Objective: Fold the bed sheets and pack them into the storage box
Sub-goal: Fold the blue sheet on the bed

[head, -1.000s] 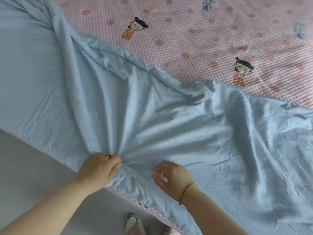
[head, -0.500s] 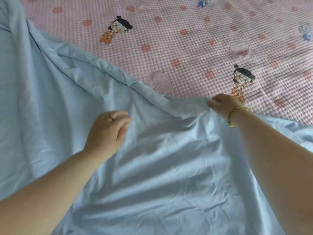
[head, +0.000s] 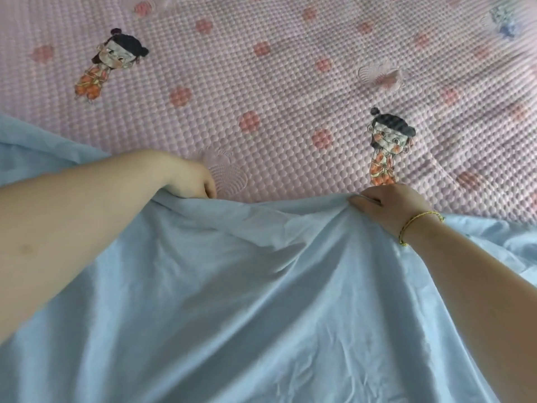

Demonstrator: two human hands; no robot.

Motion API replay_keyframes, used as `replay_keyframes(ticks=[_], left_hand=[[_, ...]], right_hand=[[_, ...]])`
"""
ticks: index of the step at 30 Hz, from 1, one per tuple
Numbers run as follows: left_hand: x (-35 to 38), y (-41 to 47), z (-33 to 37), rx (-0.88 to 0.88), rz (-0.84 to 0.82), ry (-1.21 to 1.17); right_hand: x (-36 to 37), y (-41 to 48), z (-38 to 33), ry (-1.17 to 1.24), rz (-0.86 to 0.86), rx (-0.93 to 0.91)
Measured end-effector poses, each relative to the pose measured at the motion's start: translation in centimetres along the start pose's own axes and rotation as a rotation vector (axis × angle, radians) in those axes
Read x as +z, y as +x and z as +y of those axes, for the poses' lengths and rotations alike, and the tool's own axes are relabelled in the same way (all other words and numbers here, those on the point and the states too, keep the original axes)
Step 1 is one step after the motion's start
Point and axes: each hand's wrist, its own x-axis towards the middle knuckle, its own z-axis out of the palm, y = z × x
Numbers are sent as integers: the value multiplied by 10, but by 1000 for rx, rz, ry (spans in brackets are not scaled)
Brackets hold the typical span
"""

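Both hands gripped the far edge of the light-blue sheet [head: 261, 301]: left hand [head: 191, 178] and right hand [head: 389, 207] had fingers curled into its fabric, on the pink quilted bedspread [head: 290, 82].

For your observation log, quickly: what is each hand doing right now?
Left hand: fingers curled, gripping the far edge of the blue sheet.
Right hand: gripping the same edge.

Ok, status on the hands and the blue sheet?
Left hand gripping blue sheet at its far edge; right hand gripping the same edge. Sheet loose, rumpled, over pink bed cover. Storage box not in view.
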Motion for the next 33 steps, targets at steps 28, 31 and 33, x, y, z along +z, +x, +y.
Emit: replay_keyframes(ticks=[28,31,33], left_hand=[[-53,34,-22,125,478,79],[-80,33,-19,61,874,122],[-90,33,-14,40,1060,288]], right_hand=[[-10,27,0,108,-123,183],[-29,42,-14,37,123,212],[-42,56,-24,-33,330,229]])
